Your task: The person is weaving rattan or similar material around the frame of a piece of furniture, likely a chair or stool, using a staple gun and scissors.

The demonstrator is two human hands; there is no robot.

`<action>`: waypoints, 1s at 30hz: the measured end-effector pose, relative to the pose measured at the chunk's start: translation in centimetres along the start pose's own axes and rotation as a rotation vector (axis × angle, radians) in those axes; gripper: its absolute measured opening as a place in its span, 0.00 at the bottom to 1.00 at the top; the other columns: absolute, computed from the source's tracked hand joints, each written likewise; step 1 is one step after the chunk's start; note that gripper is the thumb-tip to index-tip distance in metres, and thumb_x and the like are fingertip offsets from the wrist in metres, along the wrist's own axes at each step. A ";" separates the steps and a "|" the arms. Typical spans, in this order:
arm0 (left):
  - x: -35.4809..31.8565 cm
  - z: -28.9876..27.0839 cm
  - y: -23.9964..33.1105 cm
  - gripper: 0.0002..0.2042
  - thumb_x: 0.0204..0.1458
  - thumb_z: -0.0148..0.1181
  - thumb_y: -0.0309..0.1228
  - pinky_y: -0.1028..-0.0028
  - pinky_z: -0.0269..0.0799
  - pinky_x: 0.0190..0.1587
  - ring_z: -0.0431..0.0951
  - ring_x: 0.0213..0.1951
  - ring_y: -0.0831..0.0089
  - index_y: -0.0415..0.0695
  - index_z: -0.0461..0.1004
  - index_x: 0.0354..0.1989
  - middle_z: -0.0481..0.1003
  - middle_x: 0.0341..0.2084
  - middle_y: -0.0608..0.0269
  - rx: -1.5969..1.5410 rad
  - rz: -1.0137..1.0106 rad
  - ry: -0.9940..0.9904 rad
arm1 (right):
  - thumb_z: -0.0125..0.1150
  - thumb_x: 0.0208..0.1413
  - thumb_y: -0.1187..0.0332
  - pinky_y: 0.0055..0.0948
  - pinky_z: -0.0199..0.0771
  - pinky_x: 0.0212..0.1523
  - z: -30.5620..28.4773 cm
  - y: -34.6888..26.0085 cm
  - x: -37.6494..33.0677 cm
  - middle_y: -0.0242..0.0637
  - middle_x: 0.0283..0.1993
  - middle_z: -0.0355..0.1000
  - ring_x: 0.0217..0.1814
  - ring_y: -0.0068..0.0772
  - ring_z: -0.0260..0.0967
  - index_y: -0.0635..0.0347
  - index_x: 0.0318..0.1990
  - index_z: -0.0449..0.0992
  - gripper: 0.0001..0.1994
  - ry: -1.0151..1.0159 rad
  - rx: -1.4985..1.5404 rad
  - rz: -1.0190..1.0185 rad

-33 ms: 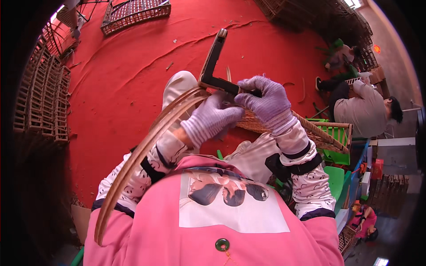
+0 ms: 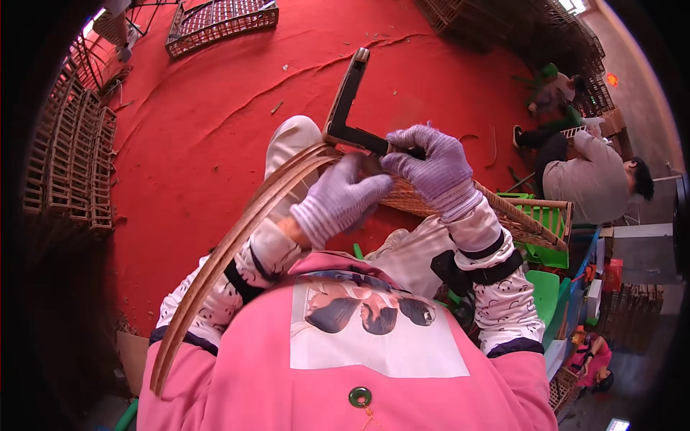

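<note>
red floor covering (image 2: 194, 165) fills most of the rm, scraps strewn abt; the woven panel (image 2: 406, 202) slants below both hands & runs off to the person's r. side, so imo better the lap takes its wt than the wrists; the pair of long tan strips (image 2: 215, 267) arcs from near the l. hand down past the l. forearm, lower end loose; i'd mind that tail, cd snag the sleeve & tug the work askew; the dark l-shaped piece (image 2: 339, 100) pokes up ahead of the hands, by the strips' upper end; r. hand (image 2: 435, 165), gloved, is clenched on the end of its lower arm, a good spot to steady that corner; l. hand (image 2: 334, 200), gloved too, has curled, blurry fingers by the strips' top, can't tell if gripping; a light, flat thumb there wd guide them w/o kinks
</note>
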State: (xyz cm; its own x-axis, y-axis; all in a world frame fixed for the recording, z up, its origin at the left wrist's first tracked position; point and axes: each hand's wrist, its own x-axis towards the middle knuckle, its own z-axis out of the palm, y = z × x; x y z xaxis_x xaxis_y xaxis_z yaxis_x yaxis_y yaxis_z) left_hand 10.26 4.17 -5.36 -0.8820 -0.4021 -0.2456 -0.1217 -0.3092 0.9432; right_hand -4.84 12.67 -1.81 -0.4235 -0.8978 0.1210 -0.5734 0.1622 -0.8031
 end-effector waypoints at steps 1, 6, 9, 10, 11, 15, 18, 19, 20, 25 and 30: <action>-1.0 0.7 0.1 0.14 0.50 0.56 0.40 0.73 0.68 0.25 0.72 0.22 0.76 0.39 0.71 0.32 0.71 0.19 0.65 0.042 0.132 0.025 | 0.68 0.41 0.73 0.25 0.72 0.35 -0.1 0.2 0.0 0.41 0.31 0.74 0.31 0.30 0.73 0.63 0.34 0.76 0.10 0.005 0.005 0.002; -3.3 0.3 5.9 0.11 0.47 0.59 0.33 0.63 0.64 0.21 0.69 0.19 0.56 0.40 0.67 0.20 0.66 0.13 0.53 0.906 0.554 0.068 | 0.66 0.42 0.73 0.27 0.72 0.34 -0.3 -0.5 -0.5 0.42 0.31 0.73 0.32 0.33 0.74 0.62 0.34 0.77 0.09 0.025 -0.067 -0.107; 1.8 -1.3 9.1 0.15 0.47 0.57 0.40 0.63 0.68 0.25 0.72 0.21 0.53 0.39 0.69 0.21 0.70 0.15 0.48 1.181 0.715 0.168 | 0.68 0.42 0.68 0.30 0.73 0.33 0.0 -0.5 -1.2 0.40 0.30 0.73 0.31 0.38 0.74 0.60 0.35 0.74 0.12 0.078 -0.148 -0.174; 4.0 -2.0 9.5 0.16 0.48 0.57 0.41 0.63 0.68 0.25 0.72 0.19 0.58 0.38 0.71 0.24 0.69 0.15 0.50 1.208 0.584 0.166 | 0.68 0.42 0.66 0.31 0.74 0.32 0.2 -0.6 -1.4 0.39 0.29 0.73 0.31 0.39 0.74 0.59 0.35 0.73 0.14 0.088 -0.200 -0.153; 5.2 -2.5 10.3 0.17 0.48 0.58 0.43 0.65 0.68 0.27 0.71 0.19 0.64 0.38 0.72 0.25 0.68 0.14 0.52 1.188 0.335 0.062 | 0.69 0.41 0.61 0.32 0.74 0.31 0.2 -0.6 -1.7 0.38 0.28 0.73 0.30 0.41 0.74 0.57 0.36 0.71 0.17 0.128 -0.199 -0.158; 7.0 -3.6 10.2 0.18 0.48 0.57 0.44 0.65 0.69 0.29 0.72 0.22 0.63 0.38 0.73 0.25 0.70 0.17 0.53 1.114 0.258 -0.040 | 0.69 0.41 0.59 0.34 0.74 0.30 -0.2 -1.1 -2.0 0.39 0.31 0.73 0.31 0.41 0.74 0.58 0.35 0.72 0.17 0.125 -0.152 -0.211; 8.4 -2.1 10.6 0.19 0.48 0.55 0.45 0.63 0.70 0.32 0.74 0.25 0.56 0.38 0.74 0.25 0.72 0.19 0.51 1.401 0.305 -0.014 | 0.72 0.39 0.63 0.26 0.73 0.31 0.0 -0.8 -1.6 0.37 0.32 0.74 0.30 0.26 0.73 0.61 0.39 0.73 0.20 0.138 -0.249 -0.402; 8.8 -1.5 10.9 0.18 0.49 0.53 0.44 0.60 0.70 0.35 0.75 0.28 0.52 0.38 0.75 0.28 0.73 0.20 0.49 1.461 0.242 -0.044 | 0.71 0.39 0.65 0.26 0.73 0.30 0.2 -0.5 -1.4 0.38 0.31 0.73 0.29 0.29 0.73 0.59 0.39 0.74 0.18 0.132 -0.358 -0.374; 8.9 -1.3 10.8 0.18 0.49 0.53 0.44 0.60 0.70 0.35 0.75 0.28 0.52 0.38 0.75 0.28 0.73 0.20 0.49 1.455 0.242 -0.043 | 0.70 0.40 0.66 0.27 0.72 0.29 0.3 -0.4 -1.3 0.38 0.30 0.72 0.28 0.32 0.73 0.58 0.38 0.75 0.17 0.125 -0.467 -0.346; 5.2 -1.4 10.2 0.12 0.49 0.57 0.37 0.64 0.71 0.38 0.75 0.31 0.55 0.40 0.72 0.34 0.74 0.26 0.51 1.151 0.422 0.136 | 0.66 0.42 0.65 0.34 0.71 0.28 0.4 -0.9 -0.7 0.39 0.29 0.70 0.27 0.41 0.71 0.53 0.36 0.76 0.12 0.042 -0.474 -0.331; -1.6 -2.7 1.3 0.19 0.48 0.61 0.34 0.73 0.72 0.29 0.78 0.28 0.69 0.45 0.65 0.48 0.74 0.21 0.56 0.852 0.517 -0.131 | 0.65 0.44 0.67 0.34 0.70 0.33 -0.7 -1.4 0.6 0.40 0.30 0.69 0.32 0.41 0.70 0.56 0.34 0.75 0.10 -0.168 -0.231 -0.150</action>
State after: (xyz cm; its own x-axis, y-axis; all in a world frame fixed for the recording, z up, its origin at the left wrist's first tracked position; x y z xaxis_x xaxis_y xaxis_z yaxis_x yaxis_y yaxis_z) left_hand 12.73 2.03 -4.34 -0.9555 -0.1993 0.2173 0.0500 0.6166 0.7857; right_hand -4.75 12.17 -0.24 -0.2111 -0.9708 0.1143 -0.7728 0.0942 -0.6276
